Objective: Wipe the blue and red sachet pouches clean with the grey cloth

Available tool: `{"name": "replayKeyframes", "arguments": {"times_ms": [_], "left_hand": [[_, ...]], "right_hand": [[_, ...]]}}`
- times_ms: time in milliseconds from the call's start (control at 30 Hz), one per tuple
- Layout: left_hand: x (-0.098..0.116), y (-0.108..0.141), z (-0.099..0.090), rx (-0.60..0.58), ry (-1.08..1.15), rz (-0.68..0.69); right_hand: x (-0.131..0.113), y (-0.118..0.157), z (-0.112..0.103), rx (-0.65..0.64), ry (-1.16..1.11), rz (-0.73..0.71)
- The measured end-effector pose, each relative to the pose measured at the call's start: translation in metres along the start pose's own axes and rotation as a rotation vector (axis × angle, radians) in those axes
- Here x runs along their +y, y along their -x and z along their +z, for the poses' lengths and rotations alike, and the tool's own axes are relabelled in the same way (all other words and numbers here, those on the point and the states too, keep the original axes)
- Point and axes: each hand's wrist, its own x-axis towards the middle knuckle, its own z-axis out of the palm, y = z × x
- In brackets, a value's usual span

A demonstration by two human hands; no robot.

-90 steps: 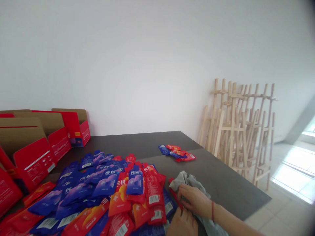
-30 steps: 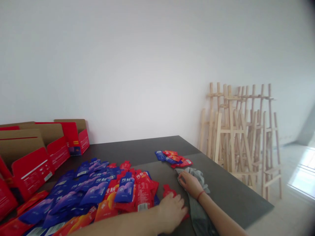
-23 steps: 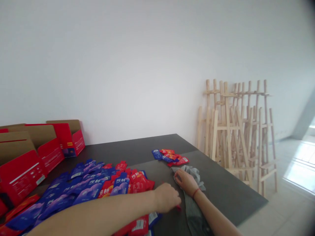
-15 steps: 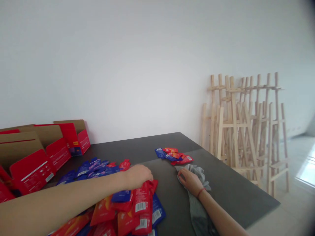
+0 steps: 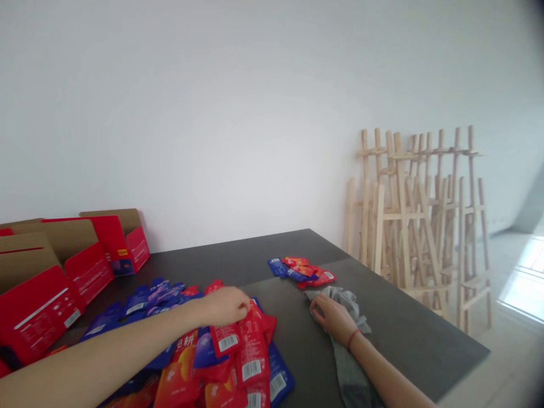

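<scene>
A large heap of red packets (image 5: 253, 345) and blue packets (image 5: 280, 374) covers the near left of the dark table (image 5: 238, 258). Over its upper edge is my left hand (image 5: 225, 306), fingers curled down in a pinch on a red packet (image 5: 227, 338) with a white barcode label. My right hand (image 5: 334, 317), a red band at its wrist, rests with bent, closed fingers on a crumpled grey cloth (image 5: 351, 362). Beyond that hand lies a small pile of red and blue packets (image 5: 301, 271).
Red cardboard boxes (image 5: 91, 272) with open brown flaps stand along the left side. Wooden easels (image 5: 402, 215) lean together on the floor past the table's right edge. A white wall rises behind the table.
My left hand has moved slightly left, drawing a red packet with it across the heap. My right hand stays on the cloth. The view has shifted a little.
</scene>
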Motion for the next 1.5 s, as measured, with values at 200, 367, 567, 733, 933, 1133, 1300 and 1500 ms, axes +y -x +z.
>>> {"name": "replayKeyframes", "arguments": {"times_ms": [200,367,567,733,933,1133,1300,1500], "left_hand": [[0.008,-0.132,0.011,0.065,-0.087,-0.109],[0.007,-0.198,0.035,0.044,-0.11,-0.124],[-0.013,-0.223,0.049,0.03,-0.174,-0.075],[-0.005,-0.204,0.053,0.038,-0.211,-0.018],[0.062,-0.143,0.063,0.084,-0.154,0.083],[0.121,-0.085,0.047,0.244,0.07,0.073],[0.138,-0.073,0.046,0.382,0.281,-0.06],[0.149,-0.058,0.085,0.274,0.37,-0.116]], "right_hand": [[-0.001,0.002,-0.001,0.008,-0.012,0.004],[-0.002,0.002,-0.002,0.012,-0.028,0.008],[0.0,0.003,-0.001,0.01,-0.053,0.015],[0.0,0.003,-0.001,-0.007,-0.038,0.006],[0.0,0.001,-0.001,-0.013,-0.011,0.009],[-0.005,0.002,-0.009,-0.031,-0.036,-0.005],[-0.021,0.025,-0.022,-0.06,-0.068,-0.066],[-0.029,0.056,-0.027,-0.152,-0.015,-0.072]]}}
